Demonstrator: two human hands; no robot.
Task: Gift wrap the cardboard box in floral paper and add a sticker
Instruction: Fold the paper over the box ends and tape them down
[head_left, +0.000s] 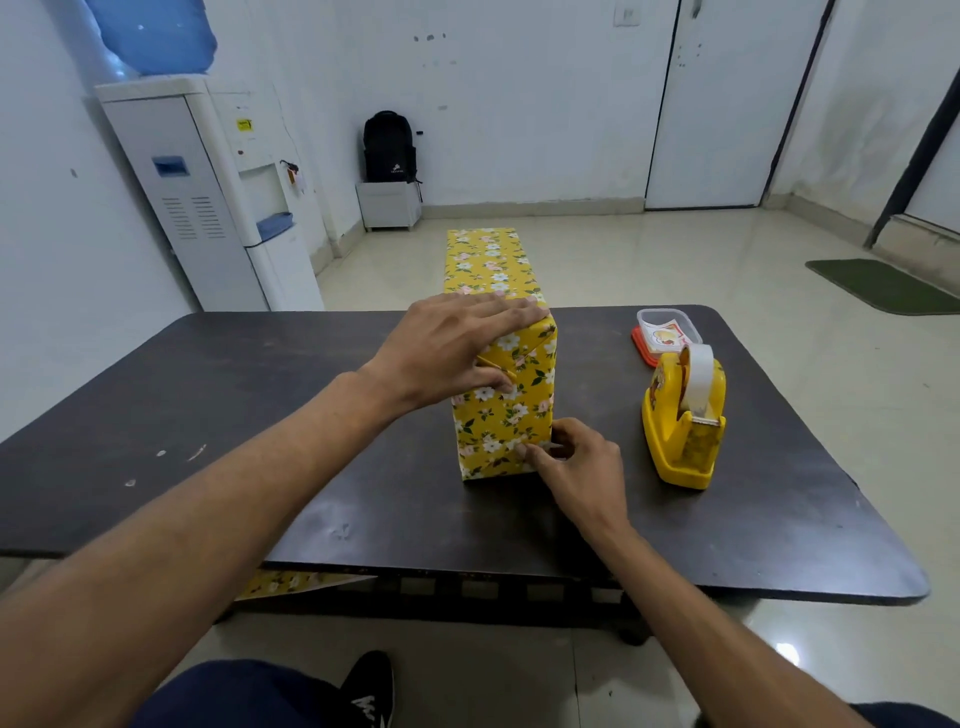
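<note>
The person wears navy legwear (244, 696) and a black shoe (370, 686) with white marking.

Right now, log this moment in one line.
left hand: flat on wrapped box top | right hand: fingertips at its lower edge | tape dispenser: right, untouched

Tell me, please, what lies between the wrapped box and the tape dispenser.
In the head view: the right hand, at the wrapped box's lower corner; the rest is bare table.
</note>
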